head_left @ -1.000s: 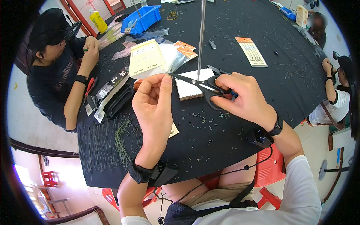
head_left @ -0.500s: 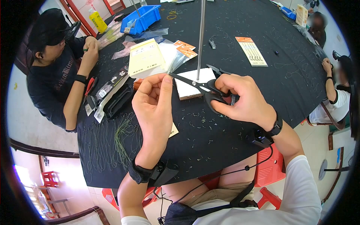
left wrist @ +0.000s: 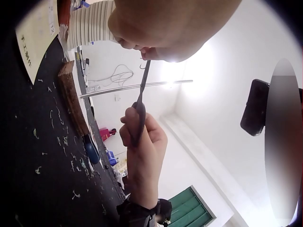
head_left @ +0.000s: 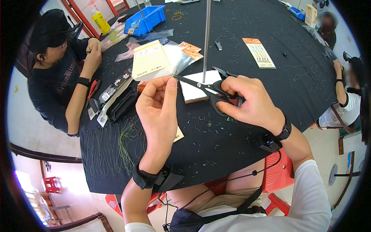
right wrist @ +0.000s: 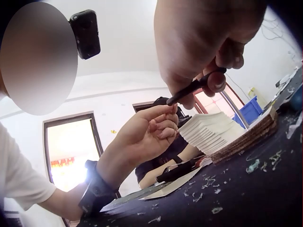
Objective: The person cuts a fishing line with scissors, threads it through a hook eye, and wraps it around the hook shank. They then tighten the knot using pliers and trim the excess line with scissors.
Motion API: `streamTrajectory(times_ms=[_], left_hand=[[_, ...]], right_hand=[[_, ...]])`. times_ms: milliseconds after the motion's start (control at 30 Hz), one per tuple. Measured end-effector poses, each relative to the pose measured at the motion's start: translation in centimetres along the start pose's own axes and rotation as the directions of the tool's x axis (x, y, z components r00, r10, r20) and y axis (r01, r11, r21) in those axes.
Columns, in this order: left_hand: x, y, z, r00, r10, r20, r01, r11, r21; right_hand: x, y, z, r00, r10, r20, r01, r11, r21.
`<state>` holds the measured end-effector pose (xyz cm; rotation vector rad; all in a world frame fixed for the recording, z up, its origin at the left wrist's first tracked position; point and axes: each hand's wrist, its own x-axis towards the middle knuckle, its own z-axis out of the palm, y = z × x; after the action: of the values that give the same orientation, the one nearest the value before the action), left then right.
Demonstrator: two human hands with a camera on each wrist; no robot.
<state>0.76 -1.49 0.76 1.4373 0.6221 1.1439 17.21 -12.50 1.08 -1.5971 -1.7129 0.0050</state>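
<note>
My left hand pinches a tiny fish hook between thumb and forefinger; its curved end pokes out below the fingertips in the left wrist view. My right hand holds black-handled scissors, thumb in one loop and fingers in the other. The blade tips reach right up to the left fingertips. Most of the hook is hidden behind the fingers. Below the scissors lies a white-topped board with a thin metal rod rising from it.
A stack of cream cards and clear packets lie left of the rod. Tangled green line covers the table's front left. A card of hooks lies right, a blue bin behind. One person sits at the left.
The scissors' handles have shifted slightly in my right hand, the lower loop moving down and left. The blade tips stay by the left fingertips, and the left hand holds nearly still.
</note>
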Motion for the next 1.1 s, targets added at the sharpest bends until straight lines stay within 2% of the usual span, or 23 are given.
streamTrajectory(times_ms=[67,200,400,467,700,767,900,1033,1100], left_hand=[[0.01,0.01,0.00,1.000,0.002,0.003,-0.002,1.000,0.002],[0.04,0.04,-0.04,1.000,0.005,0.004,-0.005,1.000,0.012],[0.11,-0.04,-0.01,1.000,0.010,0.004,-0.010,1.000,-0.001],[0.10,-0.03,-0.03,1.000,0.007,0.008,-0.007,1.000,-0.002],[0.05,0.11,0.09,1.000,0.000,0.001,0.000,1.000,0.007],[0.08,0.07,0.10,1.000,0.004,0.001,-0.004,1.000,0.009],[0.12,0.09,0.01,1.000,-0.009,0.002,0.009,1.000,0.002],[0.20,0.07,-0.11,0.998,-0.069,0.001,0.069,0.998,-0.003],[0.20,-0.16,-0.07,0.999,-0.053,0.008,0.053,0.999,-0.001]], right_hand=[[0.01,0.03,-0.09,0.999,-0.050,-0.006,0.050,0.998,-0.040],[0.03,-0.08,-0.20,0.998,-0.060,-0.007,0.060,0.997,-0.053],[0.11,0.05,0.00,1.000,-0.031,-0.005,0.031,0.999,-0.011],[0.05,0.06,0.15,0.999,0.045,0.008,-0.046,0.995,0.088],[0.12,-0.14,0.03,0.998,0.059,0.014,-0.060,0.995,0.082],[0.07,0.07,0.02,1.000,0.008,0.003,-0.008,1.000,0.007],[0.08,-0.19,-0.28,1.000,-0.007,0.017,0.006,1.000,0.007],[0.03,-0.37,-0.16,0.999,0.048,-0.011,-0.045,0.985,0.169],[0.04,-0.34,-0.08,0.996,0.082,-0.034,-0.072,0.970,0.232]])
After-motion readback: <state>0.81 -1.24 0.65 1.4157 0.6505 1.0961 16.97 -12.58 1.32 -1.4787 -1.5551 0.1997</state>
